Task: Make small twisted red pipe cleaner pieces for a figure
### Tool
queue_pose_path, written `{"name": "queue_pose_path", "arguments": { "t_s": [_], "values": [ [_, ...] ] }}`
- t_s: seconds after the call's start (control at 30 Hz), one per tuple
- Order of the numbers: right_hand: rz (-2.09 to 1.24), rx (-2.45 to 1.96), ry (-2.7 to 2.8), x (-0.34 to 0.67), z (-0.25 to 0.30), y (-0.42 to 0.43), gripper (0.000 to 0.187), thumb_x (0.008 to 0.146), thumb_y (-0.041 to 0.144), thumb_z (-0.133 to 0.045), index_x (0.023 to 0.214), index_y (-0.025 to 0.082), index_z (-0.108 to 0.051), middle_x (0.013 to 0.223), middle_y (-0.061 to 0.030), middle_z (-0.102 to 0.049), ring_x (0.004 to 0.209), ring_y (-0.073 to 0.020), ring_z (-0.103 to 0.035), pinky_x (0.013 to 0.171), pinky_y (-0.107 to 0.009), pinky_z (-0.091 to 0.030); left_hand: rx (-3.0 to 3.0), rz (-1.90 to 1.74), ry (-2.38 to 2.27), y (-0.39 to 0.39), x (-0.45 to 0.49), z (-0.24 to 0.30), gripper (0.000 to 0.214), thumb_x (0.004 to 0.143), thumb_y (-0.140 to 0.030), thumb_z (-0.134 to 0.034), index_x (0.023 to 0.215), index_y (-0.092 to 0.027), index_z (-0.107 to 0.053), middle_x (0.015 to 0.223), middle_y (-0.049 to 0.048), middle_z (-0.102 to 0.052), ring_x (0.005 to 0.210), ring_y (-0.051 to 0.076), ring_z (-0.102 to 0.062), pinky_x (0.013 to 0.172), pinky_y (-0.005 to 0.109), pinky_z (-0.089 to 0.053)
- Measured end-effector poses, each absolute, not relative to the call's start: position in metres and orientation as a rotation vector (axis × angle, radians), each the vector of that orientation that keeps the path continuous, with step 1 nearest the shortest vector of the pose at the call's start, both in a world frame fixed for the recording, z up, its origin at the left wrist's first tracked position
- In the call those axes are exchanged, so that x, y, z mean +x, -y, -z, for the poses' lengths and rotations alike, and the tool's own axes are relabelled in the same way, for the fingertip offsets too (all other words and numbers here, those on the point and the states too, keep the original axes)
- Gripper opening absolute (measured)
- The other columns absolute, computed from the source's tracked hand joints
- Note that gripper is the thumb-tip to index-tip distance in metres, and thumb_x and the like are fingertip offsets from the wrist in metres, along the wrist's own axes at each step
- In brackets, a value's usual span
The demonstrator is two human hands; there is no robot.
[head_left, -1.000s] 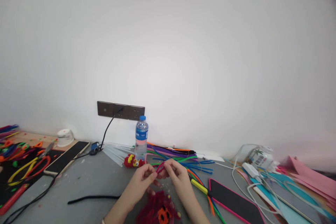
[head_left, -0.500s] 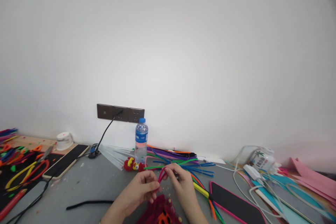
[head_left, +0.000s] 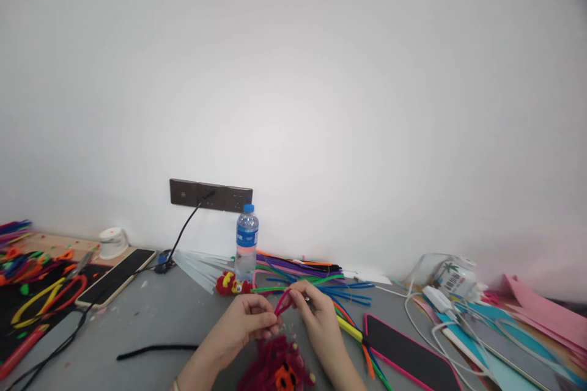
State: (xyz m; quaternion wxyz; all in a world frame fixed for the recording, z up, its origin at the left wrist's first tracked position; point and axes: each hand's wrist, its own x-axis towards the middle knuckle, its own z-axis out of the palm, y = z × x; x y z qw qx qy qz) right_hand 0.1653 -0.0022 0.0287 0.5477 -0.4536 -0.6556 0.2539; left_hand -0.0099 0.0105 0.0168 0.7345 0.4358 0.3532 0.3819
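Note:
My left hand (head_left: pixel 245 321) and my right hand (head_left: pixel 316 311) meet low in the middle of the view, both pinching a bent pink-red pipe cleaner (head_left: pixel 282 302) between their fingertips. Just below them lies a fuzzy dark red craft piece (head_left: pixel 275 366) with orange and yellow parts. A loose black pipe cleaner (head_left: pixel 156 349) lies on the grey table to the left of my left arm.
A water bottle (head_left: pixel 246 243) stands by the wall under a socket strip (head_left: pixel 211 194). Coloured pipe cleaners (head_left: pixel 316 278) fan out behind my hands. Phones lie at left (head_left: pixel 117 275) and right (head_left: pixel 406 351). White cables (head_left: pixel 440 317) and coloured sheets fill the right side.
Both hands stay together on the pink-red pipe cleaner, its loop shifting a little between the fingers. The view has tipped slightly.

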Motion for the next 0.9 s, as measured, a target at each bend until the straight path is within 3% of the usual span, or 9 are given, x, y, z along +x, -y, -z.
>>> {"name": "queue_pose_path", "arguments": {
  "t_s": [0.27,0.43,0.67,0.9],
  "values": [
    [-0.832,-0.994,1.471,0.161,-0.029,0.002,0.041,0.087,0.054,-0.051,0.064,0.02,-0.052,0.051,0.0013,-0.056,0.048,-0.014,-0.052,0.05,-0.024,-0.04,1.057,-0.812,-0.801,-0.006,-0.004,-0.014,0.032,0.058,-0.034,-0.084,0.067,-0.014,-0.061,0.062,0.0036,-0.071,0.057,0.014,-0.066,0.054,0.021,-0.043],
    [-1.058,-0.948,1.412,0.158,-0.026,0.002,0.042,0.085,0.061,-0.05,0.068,0.022,-0.046,0.042,0.007,-0.046,0.034,-0.0098,-0.04,0.04,-0.021,-0.034,1.079,-0.767,-0.746,-0.003,0.0,-0.011,0.03,0.061,-0.033,-0.081,0.068,-0.015,-0.058,0.062,0.0033,-0.071,0.058,0.016,-0.068,0.051,0.02,-0.042],
    [-0.856,-1.031,1.518,0.162,-0.024,0.003,0.037,0.088,0.05,-0.05,0.067,0.02,-0.052,0.051,0.003,-0.051,0.044,-0.0136,-0.052,0.047,-0.023,-0.04,1.142,-0.777,-0.767,-0.005,0.0,-0.011,0.032,0.062,-0.037,-0.079,0.068,-0.015,-0.056,0.064,0.0034,-0.07,0.058,0.017,-0.067,0.049,0.021,-0.042],
    [-0.683,-1.082,1.58,0.166,-0.026,0.002,0.036,0.089,0.047,-0.051,0.066,0.019,-0.056,0.054,0.0021,-0.05,0.049,-0.0137,-0.05,0.05,-0.024,-0.037,1.165,-0.848,-0.741,-0.008,0.005,-0.006,0.033,0.064,-0.038,-0.078,0.07,-0.016,-0.054,0.065,0.0038,-0.071,0.051,0.014,-0.064,0.048,0.021,-0.043]
  ]
}}
